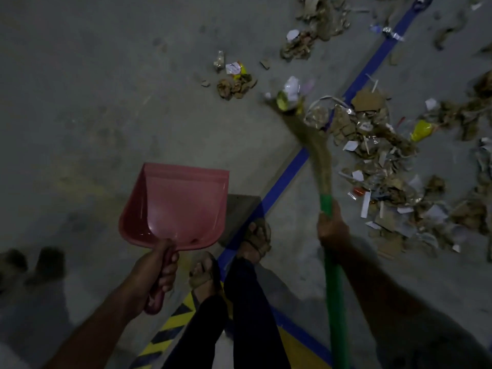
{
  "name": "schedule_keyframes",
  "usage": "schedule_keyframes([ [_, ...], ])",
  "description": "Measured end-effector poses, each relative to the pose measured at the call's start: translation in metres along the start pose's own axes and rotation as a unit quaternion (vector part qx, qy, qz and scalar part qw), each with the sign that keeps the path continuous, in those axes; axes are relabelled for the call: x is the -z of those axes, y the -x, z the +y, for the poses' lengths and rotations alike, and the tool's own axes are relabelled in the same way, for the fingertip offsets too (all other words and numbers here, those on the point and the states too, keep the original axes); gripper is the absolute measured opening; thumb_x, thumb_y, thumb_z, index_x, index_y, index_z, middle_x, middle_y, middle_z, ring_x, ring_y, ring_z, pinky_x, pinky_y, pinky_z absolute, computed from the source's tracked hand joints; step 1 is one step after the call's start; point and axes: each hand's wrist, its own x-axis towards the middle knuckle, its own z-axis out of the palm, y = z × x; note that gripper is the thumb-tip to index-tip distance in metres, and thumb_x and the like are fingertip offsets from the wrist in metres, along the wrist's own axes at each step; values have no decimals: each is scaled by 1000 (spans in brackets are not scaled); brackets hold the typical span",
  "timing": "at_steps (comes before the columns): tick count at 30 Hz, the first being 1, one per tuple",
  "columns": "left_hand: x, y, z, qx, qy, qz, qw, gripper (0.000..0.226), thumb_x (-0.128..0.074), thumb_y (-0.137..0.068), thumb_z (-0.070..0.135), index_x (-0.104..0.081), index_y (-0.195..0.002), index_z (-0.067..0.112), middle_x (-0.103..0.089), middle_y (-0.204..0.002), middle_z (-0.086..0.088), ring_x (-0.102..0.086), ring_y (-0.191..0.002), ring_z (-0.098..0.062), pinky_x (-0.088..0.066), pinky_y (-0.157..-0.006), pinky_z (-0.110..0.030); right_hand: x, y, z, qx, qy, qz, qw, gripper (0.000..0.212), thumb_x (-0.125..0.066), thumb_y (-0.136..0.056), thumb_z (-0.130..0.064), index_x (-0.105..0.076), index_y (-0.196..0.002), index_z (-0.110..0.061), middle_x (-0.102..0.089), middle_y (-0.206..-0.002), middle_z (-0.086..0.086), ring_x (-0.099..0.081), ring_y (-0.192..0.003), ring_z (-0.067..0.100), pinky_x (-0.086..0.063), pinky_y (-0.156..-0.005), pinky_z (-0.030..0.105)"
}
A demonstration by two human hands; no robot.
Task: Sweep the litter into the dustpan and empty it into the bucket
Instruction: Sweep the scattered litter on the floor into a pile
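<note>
My left hand (157, 270) grips the handle of a pink dustpan (175, 206), held above the grey floor with nothing in its scoop. My right hand (332, 227) grips the green handle of a broom (310, 137) whose straw head reaches up and left to the edge of the litter. A large spread of litter (378, 155), made of cardboard scraps, paper and wrappers, lies to the right of the broom. A smaller clump of litter (234, 83) lies further off in the middle. No bucket is in view.
A blue floor line (287, 177) runs diagonally from upper right to lower left. Yellow-and-black hazard stripes (170, 328) lie near my sandalled feet (255, 238). More litter (319, 20) sits at the top. Another person's feet (32, 262) stand at the left edge.
</note>
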Motion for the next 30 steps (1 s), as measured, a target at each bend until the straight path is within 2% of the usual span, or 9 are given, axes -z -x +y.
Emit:
schedule_keyframes([
  [3,-29,-5,23,-7,-20,-2,1000,37,-43,-98,41,-42,-69,18,-21,-51,4,-18,-37,-12,-22,-36,-20,57,-47,13,-28,-27,65,997,57,-47,-101,-32,-24,-154,-32,-66,-101,21,-65,-75,32,-55,-64,40],
  [6,-49,-9,41,-9,-29,-10,1000,36,-42,-98,41,-43,-70,18,-23,-49,4,-19,-36,-12,-23,-35,-20,94,-75,27,-24,-30,151,988,58,-46,-90,-50,-35,-145,-36,-66,-107,21,-66,-91,46,-55,-80,54],
  [8,-62,-11,53,-8,-32,-11,999,36,-42,-98,41,-43,-71,17,-23,-49,4,-20,-35,-12,-23,-35,-19,115,-69,25,-21,-39,161,986,59,-49,-95,-45,-35,-150,-27,-64,-118,22,-62,-105,47,-50,-91,53],
  [11,-80,-10,70,-9,-47,-14,999,36,-44,-97,41,-43,-69,18,-22,-49,4,-19,-35,-12,-23,-36,-17,132,-37,18,-13,-37,179,983,61,-44,-104,-36,-21,-158,-21,-63,-112,25,-63,-95,42,-51,-76,40],
  [14,-94,-6,87,-16,-57,-18,998,36,-43,-97,40,-42,-69,18,-22,-48,4,-19,-34,-11,-22,-37,-17,116,16,20,17,-57,164,985,57,-43,-106,-28,-22,-158,-21,-62,-104,10,-62,-76,28,-47,-58,25],
  [18,-111,-3,113,-26,-70,-33,997,36,-43,-97,39,-42,-69,17,-22,-48,4,-19,-33,-11,-24,-35,-17,72,77,36,39,-32,100,994,61,-49,-102,-31,-24,-158,-27,-62,-125,18,-63,-102,35,-51,-84,41],
  [23,-121,-6,138,-36,-99,-41,994,36,-44,-97,40,-44,-70,17,-23,-49,4,-19,-34,-11,-24,-34,-18,29,87,74,63,96,-43,992,68,-39,-99,-46,-1,-155,-49,-56,-79,4,-59,-65,23,-48,-59,37],
  [28,-112,-24,152,-40,-72,-53,995,37,-47,-95,42,-45,-67,18,-22,-50,3,-20,-34,-12,-25,-38,-18,49,44,71,-23,23,51,998,50,-44,-101,-33,-41,-149,-17,-64,-89,10,-62,-70,24,-54,-65,43],
  [30,-100,-31,156,-48,-71,-51,995,39,-49,-93,46,-46,-66,18,-24,-50,3,-21,-34,-13,-25,-40,-18,70,46,46,-31,1,82,996,49,-45,-103,-26,-34,-151,-19,-63,-81,5,-61,-63,19,-46,-52,33],
])
